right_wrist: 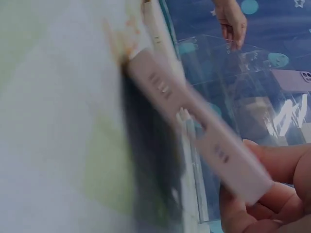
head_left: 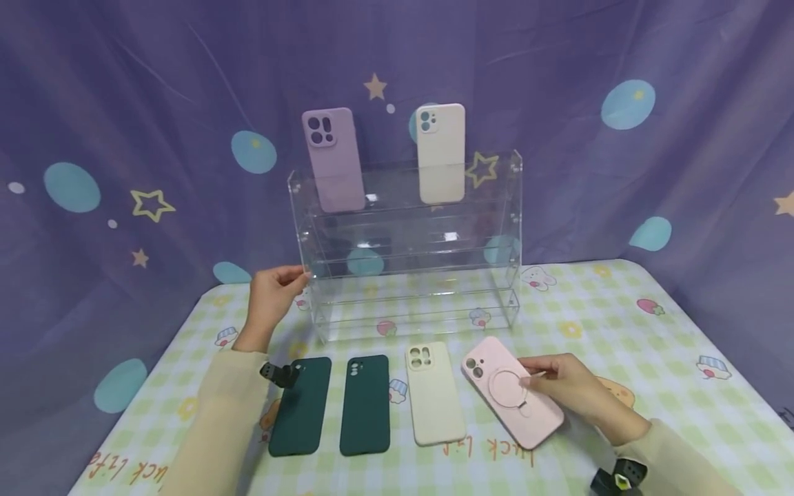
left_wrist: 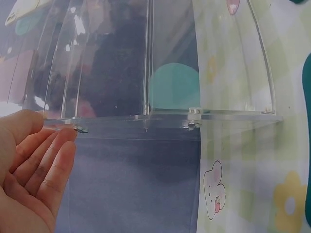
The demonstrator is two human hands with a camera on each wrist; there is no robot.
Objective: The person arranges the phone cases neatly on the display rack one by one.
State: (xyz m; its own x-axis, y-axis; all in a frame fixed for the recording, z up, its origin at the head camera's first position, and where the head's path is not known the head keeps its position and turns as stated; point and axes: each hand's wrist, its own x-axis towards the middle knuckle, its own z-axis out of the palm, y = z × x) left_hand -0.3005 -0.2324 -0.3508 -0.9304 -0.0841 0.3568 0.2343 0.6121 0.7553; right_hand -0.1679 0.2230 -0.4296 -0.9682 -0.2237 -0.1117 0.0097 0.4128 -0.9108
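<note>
1. Pale pink phone case with a circular ring on its back [head_left: 510, 394]: at the front right of the green-and-white checked tablecloth [head_left: 626, 331], just beside the cream phone case [head_left: 435, 394]. Right-wrist view shows shadow beneath it and a tilt; whether a corner touches the cloth, cannot tell (blurred).
2. Right hand [head_left: 573, 389]: thumb on the ringed back, fingers around the right long edge; a narrow pinch, gap filled by the case.
3. Handling, my judgement: pinch firmly near mid-length, keep fingertips off the lens openings, and raise the case clear of its cream neighbour before turning it.
4. Orientation: long axis diagonal, far left to near right in head view. Lens end points away and left; ringed back faces up. Turning it upright calls for a small wrist rotation, I judge.
5. Left hand [head_left: 273, 300]: thumb and fingers nearly closed, pinching the left side panel of the clear acrylic tiered rack [head_left: 403, 238]. Light pressure should suffice.
6. Rack top tier: lilac phone case [head_left: 340, 165] left, white phone case [head_left: 442, 158] right, lens ends up.
7. Left of cream: two dark green phone cases [head_left: 364, 406], lying flat.
</note>
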